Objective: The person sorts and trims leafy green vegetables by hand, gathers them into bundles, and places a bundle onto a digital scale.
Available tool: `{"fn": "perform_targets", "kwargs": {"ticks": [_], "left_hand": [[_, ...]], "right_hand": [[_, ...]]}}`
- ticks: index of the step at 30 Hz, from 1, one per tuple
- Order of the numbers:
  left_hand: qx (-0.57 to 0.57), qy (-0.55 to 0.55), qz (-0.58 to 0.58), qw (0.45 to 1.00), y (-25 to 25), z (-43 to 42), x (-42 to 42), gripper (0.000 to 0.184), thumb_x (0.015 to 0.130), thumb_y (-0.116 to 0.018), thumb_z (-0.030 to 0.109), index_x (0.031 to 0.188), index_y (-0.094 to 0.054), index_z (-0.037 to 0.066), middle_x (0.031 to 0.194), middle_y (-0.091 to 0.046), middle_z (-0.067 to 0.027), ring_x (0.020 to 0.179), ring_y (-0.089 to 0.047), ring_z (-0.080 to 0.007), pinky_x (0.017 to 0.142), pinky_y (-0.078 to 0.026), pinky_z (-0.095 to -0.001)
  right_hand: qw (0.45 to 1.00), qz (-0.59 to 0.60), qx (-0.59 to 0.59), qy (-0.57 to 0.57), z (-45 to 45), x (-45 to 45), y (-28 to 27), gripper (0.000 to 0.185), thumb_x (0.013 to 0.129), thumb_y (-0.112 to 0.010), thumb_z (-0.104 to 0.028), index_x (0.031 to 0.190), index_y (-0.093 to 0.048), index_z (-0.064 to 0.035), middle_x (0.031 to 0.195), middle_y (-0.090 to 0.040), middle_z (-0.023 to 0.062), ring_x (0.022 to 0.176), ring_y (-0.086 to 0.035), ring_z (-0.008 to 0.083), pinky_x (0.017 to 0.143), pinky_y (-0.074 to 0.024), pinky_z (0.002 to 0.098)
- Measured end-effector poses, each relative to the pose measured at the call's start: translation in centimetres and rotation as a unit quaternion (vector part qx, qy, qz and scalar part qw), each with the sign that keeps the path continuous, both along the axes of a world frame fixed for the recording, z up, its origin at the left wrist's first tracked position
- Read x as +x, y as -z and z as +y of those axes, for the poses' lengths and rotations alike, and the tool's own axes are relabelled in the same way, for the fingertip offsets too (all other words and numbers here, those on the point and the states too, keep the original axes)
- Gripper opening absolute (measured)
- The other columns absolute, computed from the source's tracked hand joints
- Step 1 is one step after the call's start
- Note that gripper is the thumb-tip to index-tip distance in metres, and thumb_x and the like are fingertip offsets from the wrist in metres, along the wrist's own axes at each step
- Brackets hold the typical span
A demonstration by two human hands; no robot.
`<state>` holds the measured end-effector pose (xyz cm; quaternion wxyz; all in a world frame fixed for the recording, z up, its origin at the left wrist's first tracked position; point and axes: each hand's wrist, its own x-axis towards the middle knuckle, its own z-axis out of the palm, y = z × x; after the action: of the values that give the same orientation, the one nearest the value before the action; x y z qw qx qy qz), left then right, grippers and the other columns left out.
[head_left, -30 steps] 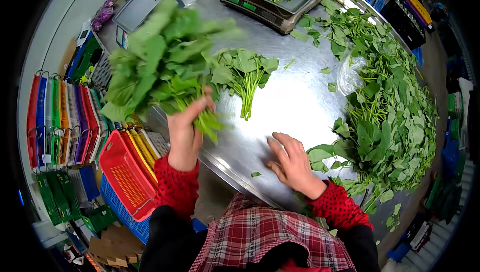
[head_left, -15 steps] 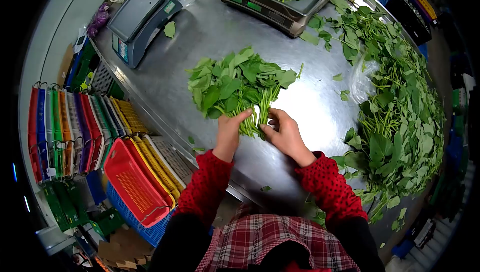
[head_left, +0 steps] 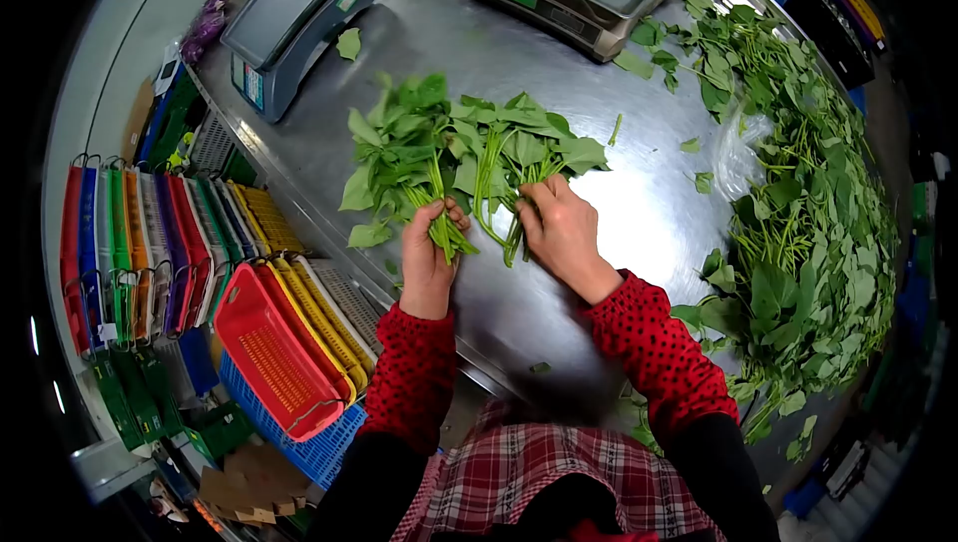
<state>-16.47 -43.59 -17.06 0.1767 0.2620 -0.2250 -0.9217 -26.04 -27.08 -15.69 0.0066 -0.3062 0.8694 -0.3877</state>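
My left hand (head_left: pixel 431 253) is wrapped round the lower stems of a bunch of leafy greens (head_left: pixel 399 148), lifted slightly with the leaves pointing away from me. Beside it my right hand (head_left: pixel 559 228) has its fingers curled on the stems of a second portion of leafy greens (head_left: pixel 524 138), which rests on the metal table (head_left: pixel 639 272). A gap shows between the stems of the two portions, though their leaves overlap. My right fingertips are partly hidden behind the hand.
A large heap of greens (head_left: pixel 808 292) lies along the right side, with a clear plastic bag (head_left: pixel 743 148) at its edge. One scale (head_left: pixel 559 8) bears greens at the back; another scale (head_left: pixel 284 38) stands at left. Coloured baskets (head_left: pixel 284 352) sit left of the table.
The single bunch has been parted in two. My left hand has moved left with its portion, while my right hand has shifted slightly forward. The white strip between the stems no longer shows.
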Motion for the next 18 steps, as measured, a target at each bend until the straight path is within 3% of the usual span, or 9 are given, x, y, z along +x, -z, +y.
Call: {"fn": "perform_targets", "kwargs": {"ticks": [1, 4, 5, 7, 11, 12, 13, 16, 18], "left_hand": [[0.000, -0.003, 0.001, 1.000, 0.1, 0.0, 0.1, 0.013, 0.086, -0.061, 0.008, 0.091, -0.055, -0.002, 0.089, -0.056, -0.0095, 0.077, -0.052, -0.0153, 0.070, -0.046, -0.0287], [-0.153, -0.004, -0.136, 0.979, 0.5, 1.1, 0.3, 0.013, 0.082, -0.067, 0.005, 0.090, -0.061, -0.003, 0.082, -0.061, -0.0075, 0.069, -0.057, -0.0155, 0.060, -0.046, -0.0275], [-0.153, -0.006, -0.134, 0.979, 0.8, 1.6, 0.1, 0.013, 0.082, -0.067, 0.005, 0.090, -0.061, -0.003, 0.082, -0.061, -0.0075, 0.069, -0.057, -0.0155, 0.060, -0.046, -0.0275], [-0.294, -0.002, -0.163, 0.942, 1.3, 2.9, -0.8, 0.015, 0.076, -0.071, -0.002, 0.088, -0.062, -0.001, 0.077, -0.063, -0.0055, 0.062, -0.058, -0.0144, 0.054, -0.044, -0.0256], [-0.345, 0.003, -0.235, 0.909, 3.4, 3.4, -1.6, 0.023, 0.068, -0.073, -0.007, 0.087, -0.063, -0.001, 0.073, -0.064, -0.0056, 0.057, -0.057, -0.0132, 0.051, -0.043, -0.0254], [-0.298, 0.068, -0.244, 0.920, 3.6, 2.5, -1.4, 0.019, 0.070, -0.073, -0.002, 0.087, -0.064, -0.002, 0.072, -0.064, -0.0060, 0.056, -0.058, -0.0147, 0.051, -0.045, -0.0268], [-0.299, 0.067, -0.244, 0.920, 3.8, 2.1, -1.1, 0.019, 0.070, -0.073, -0.002, 0.087, -0.064, -0.002, 0.072, -0.064, -0.0060, 0.056, -0.058, -0.0147, 0.051, -0.045, -0.0268], [-0.106, 0.041, -0.176, 0.978, 3.9, 1.3, -0.6, 0.015, 0.079, -0.069, 0.010, 0.088, -0.065, -0.001, 0.078, -0.066, -0.0075, 0.059, -0.060, -0.0160, 0.053, -0.050, -0.0288], [-0.061, 0.023, -0.152, 0.986, 3.3, 1.2, -0.4, 0.015, 0.080, -0.068, 0.011, 0.090, -0.064, 0.000, 0.079, -0.066, -0.0072, 0.060, -0.060, -0.0160, 0.054, -0.050, -0.0287]], "right_hand": [[0.999, 0.001, 0.036, -0.011, -0.4, -0.4, 0.1, 0.017, 0.080, -0.067, -0.013, 0.096, -0.067, -0.0061, 0.085, -0.061, 0.0116, 0.069, -0.062, 0.0317, 0.059, -0.0491, 0.0406], [0.989, 0.003, 0.141, -0.038, -1.4, -1.1, 1.1, 0.017, 0.078, -0.064, -0.016, 0.092, -0.067, -0.0068, 0.076, -0.062, 0.0140, 0.068, -0.063, 0.0345, 0.059, -0.0499, 0.0450], [0.989, 0.005, 0.141, -0.040, -2.0, -1.4, 1.3, 0.017, 0.078, -0.064, -0.016, 0.092, -0.067, -0.0068, 0.076, -0.062, 0.0140, 0.068, -0.063, 0.0345, 0.059, -0.0499, 0.0450], [0.992, 0.042, 0.117, -0.025, -3.0, -2.5, 1.6, 0.013, 0.078, -0.063, -0.014, 0.087, -0.065, -0.0052, 0.075, -0.062, 0.0154, 0.067, -0.063, 0.0354, 0.059, -0.0497, 0.0457], [0.977, 0.091, 0.178, -0.076, -4.7, -4.2, 2.0, 0.014, 0.071, -0.064, -0.012, 0.081, -0.061, -0.0031, 0.069, -0.063, 0.0148, 0.064, -0.062, 0.0368, 0.056, -0.0487, 0.0478], [0.976, 0.110, 0.168, -0.079, -4.8, -4.3, 1.9, 0.011, 0.066, -0.063, -0.008, 0.076, -0.063, -0.0030, 0.066, -0.063, 0.0172, 0.062, -0.064, 0.0355, 0.054, -0.0500, 0.0457], [0.977, 0.111, 0.167, -0.079, -4.8, -4.3, 2.1, 0.011, 0.066, -0.063, -0.008, 0.076, -0.063, -0.0030, 0.066, -0.063, 0.0172, 0.062, -0.064, 0.0355, 0.054, -0.0500, 0.0457], [0.983, 0.050, 0.172, -0.048, -4.8, -4.9, 2.7, 0.009, 0.068, -0.061, -0.009, 0.073, -0.063, -0.0021, 0.063, -0.063, 0.0180, 0.062, -0.064, 0.0374, 0.054, -0.0499, 0.0475], [0.985, 0.041, 0.166, -0.031, -4.5, -4.7, 2.8, 0.011, 0.071, -0.063, -0.013, 0.078, -0.065, -0.0046, 0.064, -0.063, 0.0177, 0.063, -0.064, 0.0371, 0.056, -0.0498, 0.0477]]}}
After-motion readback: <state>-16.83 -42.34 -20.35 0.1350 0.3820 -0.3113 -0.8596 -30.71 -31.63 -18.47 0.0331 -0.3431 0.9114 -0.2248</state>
